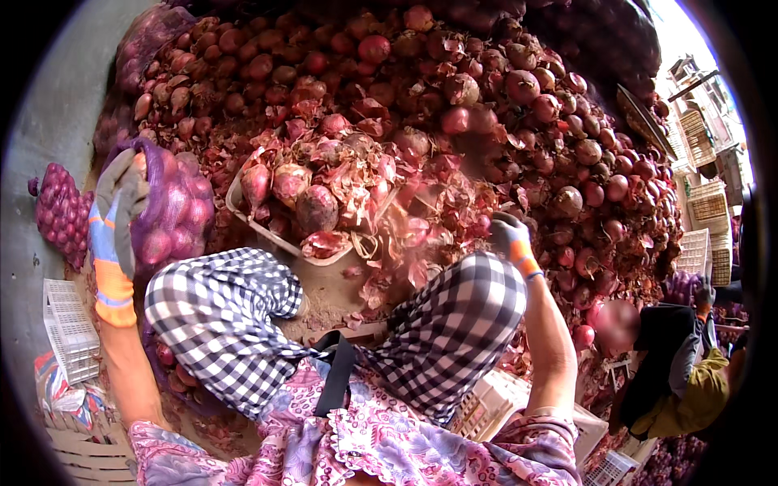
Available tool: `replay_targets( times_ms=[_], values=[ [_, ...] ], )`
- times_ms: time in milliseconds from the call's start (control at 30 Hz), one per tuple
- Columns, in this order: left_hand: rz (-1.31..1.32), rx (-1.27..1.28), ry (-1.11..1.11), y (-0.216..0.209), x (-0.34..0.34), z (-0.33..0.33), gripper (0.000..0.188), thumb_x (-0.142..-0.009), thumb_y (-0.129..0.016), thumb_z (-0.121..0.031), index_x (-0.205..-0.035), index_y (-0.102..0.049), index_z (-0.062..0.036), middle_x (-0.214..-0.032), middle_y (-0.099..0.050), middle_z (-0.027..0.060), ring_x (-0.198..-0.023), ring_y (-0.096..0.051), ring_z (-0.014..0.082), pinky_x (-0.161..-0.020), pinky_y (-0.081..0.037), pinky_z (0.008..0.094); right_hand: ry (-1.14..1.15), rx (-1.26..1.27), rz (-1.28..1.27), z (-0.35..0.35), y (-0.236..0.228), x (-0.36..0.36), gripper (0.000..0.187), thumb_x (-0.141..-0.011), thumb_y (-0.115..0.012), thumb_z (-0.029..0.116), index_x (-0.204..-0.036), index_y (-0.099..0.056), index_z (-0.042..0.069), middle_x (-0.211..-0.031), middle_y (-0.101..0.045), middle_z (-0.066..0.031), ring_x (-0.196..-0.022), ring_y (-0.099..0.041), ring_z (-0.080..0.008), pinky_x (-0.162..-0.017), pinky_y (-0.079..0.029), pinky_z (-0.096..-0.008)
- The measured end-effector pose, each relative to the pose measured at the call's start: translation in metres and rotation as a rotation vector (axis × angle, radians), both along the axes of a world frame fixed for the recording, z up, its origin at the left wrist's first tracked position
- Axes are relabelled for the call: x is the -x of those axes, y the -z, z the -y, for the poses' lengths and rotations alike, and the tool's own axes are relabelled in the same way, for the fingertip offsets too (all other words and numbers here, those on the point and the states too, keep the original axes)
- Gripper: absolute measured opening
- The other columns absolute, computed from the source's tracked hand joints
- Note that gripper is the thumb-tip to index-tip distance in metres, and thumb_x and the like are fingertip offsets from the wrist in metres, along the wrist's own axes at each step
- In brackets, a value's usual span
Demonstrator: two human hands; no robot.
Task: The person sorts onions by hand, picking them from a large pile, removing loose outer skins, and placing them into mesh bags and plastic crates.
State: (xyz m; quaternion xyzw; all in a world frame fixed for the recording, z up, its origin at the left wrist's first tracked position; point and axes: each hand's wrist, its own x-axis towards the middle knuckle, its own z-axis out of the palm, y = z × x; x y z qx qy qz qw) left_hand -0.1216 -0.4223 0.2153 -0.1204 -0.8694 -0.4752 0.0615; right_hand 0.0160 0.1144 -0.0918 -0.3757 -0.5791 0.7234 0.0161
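My left hand [120,202], in a grey glove with an orange and blue cuff, is closed on the rim of a purple mesh bag [185,212] filled with red onions. The bag stands beside my left knee. My right hand [510,238], gloved the same way, is above my right knee at the edge of the onion pile [567,154]. Its fingers curl inward, and whatever they hold is hidden. Between my legs and the pile, a pale shallow tray [271,236] is heaped with onions and loose papery skins [356,174].
A smaller mesh bag of onions [63,212] leans on the grey wall [57,130] at left, above a white plastic crate [71,332]. Another person [689,381] works at the right. More crates [707,202] stand beyond. Full dark sacks [600,40] line the back.
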Motion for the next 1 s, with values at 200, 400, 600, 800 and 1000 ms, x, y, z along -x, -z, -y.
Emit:
replay_targets(
  times_ms=[200, 400, 600, 800, 1000],
  values=[
    [0.401, -0.221, 0.295, 0.036, 0.002, -0.137, 0.044, -0.088, -0.055, -0.011, -0.128, -0.043, 0.0014, -0.115, -0.054, 0.0081, -0.096, -0.054, 0.0118, -0.082, -0.044, 0.0226, -0.381, -0.767, -0.121, 0.013, 0.048, 0.126, 0.039, -0.075, -0.063, 0.019, -0.113, -0.061, 0.011, -0.102, -0.064, -0.013, -0.091, -0.062, -0.0261, -0.082, -0.048, -0.0324],
    [0.799, -0.084, 0.2, 0.085, 0.021, -0.149, 0.042, -0.09, -0.051, -0.014, -0.127, -0.042, 0.0038, -0.112, -0.055, 0.0114, -0.096, -0.053, 0.0119, -0.084, -0.044, 0.0254, -0.834, -1.393, 0.169, 0.051, 0.061, 0.239, 0.068, -0.071, -0.064, 0.02, -0.134, -0.038, 0.03, -0.135, -0.038, -0.015, -0.114, -0.046, -0.036, -0.085, -0.046, -0.0448],
    [0.794, 0.039, 0.327, 0.079, 0.031, -0.165, 0.043, -0.084, -0.056, -0.008, -0.124, -0.046, 0.0044, -0.11, -0.056, 0.0144, -0.098, -0.056, 0.0177, -0.086, -0.044, 0.0294, -0.905, -1.431, 0.33, 0.076, 0.067, 0.277, 0.075, -0.065, -0.067, 0.018, -0.134, -0.038, 0.027, -0.126, -0.041, -0.0176, -0.107, -0.049, -0.0372, -0.082, -0.047, -0.0452],
    [0.739, 0.086, 0.465, 0.075, 0.027, -0.17, 0.044, -0.084, -0.054, -0.01, -0.124, -0.046, 0.0042, -0.111, -0.055, 0.0149, -0.098, -0.056, 0.0193, -0.086, -0.045, 0.0299, -0.24, 0.144, -0.126, 0.029, 0.055, 0.222, 0.066, -0.07, -0.067, 0.018, -0.13, -0.041, 0.011, -0.121, -0.051, -0.0083, -0.101, -0.059, -0.0238, -0.086, -0.048, -0.0332],
    [0.836, -0.117, 0.345, 0.093, 0.011, -0.167, 0.047, -0.09, -0.052, -0.026, -0.124, -0.045, 0.0055, -0.11, -0.057, 0.0108, -0.092, -0.055, 0.0125, -0.084, -0.045, 0.0257, -0.36, 0.629, -0.664, 0.044, 0.006, 0.136, 0.066, -0.079, -0.062, 0.033, -0.136, -0.035, 0.011, -0.135, -0.042, -0.0063, -0.12, -0.045, -0.0254, -0.099, -0.038, -0.0481]
  ],
)
